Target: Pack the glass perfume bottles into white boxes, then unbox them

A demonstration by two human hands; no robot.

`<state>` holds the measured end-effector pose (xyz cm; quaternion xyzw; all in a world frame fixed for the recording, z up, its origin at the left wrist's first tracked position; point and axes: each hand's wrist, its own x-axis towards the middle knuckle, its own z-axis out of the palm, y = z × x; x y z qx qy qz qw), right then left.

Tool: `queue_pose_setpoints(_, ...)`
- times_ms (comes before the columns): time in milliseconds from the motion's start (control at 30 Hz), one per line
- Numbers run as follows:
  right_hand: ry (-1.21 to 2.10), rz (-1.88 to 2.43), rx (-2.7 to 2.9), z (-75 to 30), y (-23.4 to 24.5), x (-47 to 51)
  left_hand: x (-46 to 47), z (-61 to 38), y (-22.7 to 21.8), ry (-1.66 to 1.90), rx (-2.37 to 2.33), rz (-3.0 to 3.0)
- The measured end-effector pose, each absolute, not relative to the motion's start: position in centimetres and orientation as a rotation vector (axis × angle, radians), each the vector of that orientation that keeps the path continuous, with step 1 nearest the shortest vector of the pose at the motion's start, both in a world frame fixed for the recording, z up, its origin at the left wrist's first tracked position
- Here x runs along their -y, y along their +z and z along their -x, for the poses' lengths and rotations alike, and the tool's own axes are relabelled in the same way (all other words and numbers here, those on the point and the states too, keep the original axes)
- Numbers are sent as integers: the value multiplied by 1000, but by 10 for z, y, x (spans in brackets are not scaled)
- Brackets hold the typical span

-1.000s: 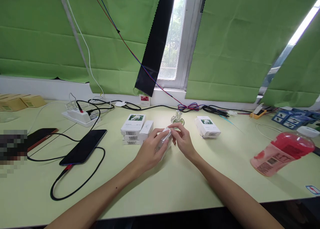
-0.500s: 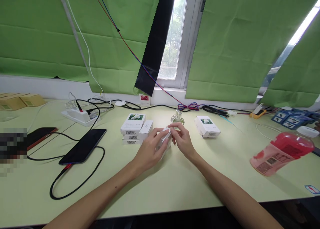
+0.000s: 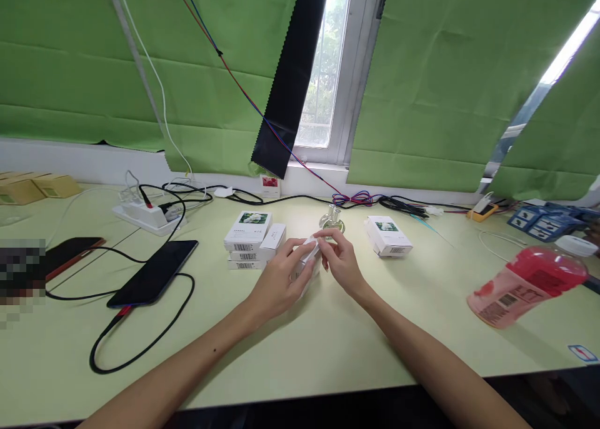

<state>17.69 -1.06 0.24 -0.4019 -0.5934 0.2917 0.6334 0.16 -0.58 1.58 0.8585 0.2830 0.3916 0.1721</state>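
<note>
My left hand (image 3: 280,277) is closed round a small white box (image 3: 307,254), tilted and partly hidden by the fingers. At the box's upper end, the bent fingers of my right hand (image 3: 341,259) touch its edge; whether they grip a flap I cannot make out. Just left stands a stack of white boxes (image 3: 247,230) with a flower picture on top, and a narrow white box (image 3: 273,236) leans beside it. Behind my right hand are small clear glass pieces (image 3: 332,219). Farther right lies another white flower box (image 3: 388,235).
A phone (image 3: 154,272) with a black cable and a white power strip (image 3: 149,217) are at left. On the right stands a tilted pink bottle (image 3: 525,285). Coiled wires (image 3: 354,199) run along the wall, near a yellow meter (image 3: 482,210).
My hands stay around the white box with almost no movement. The whole view has shifted very slightly.
</note>
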Motion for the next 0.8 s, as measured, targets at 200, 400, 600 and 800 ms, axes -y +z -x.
queue_pose_setpoints(200,667,929,1348,-176,3,11,5,-1,16,1081,-797,-2417)
queue_pose_setpoints(400,690,931,1345,-176,3,11,6,-2,17,1083,-787,-2399)
queue_pose_setpoints(600,681,922,1348,-176,4,11,7,-2,18,1080,-794,-2401)
queue_pose_setpoints(800,661,954,1370,-177,5,12,7,-2,18,1107,-796,-2434)
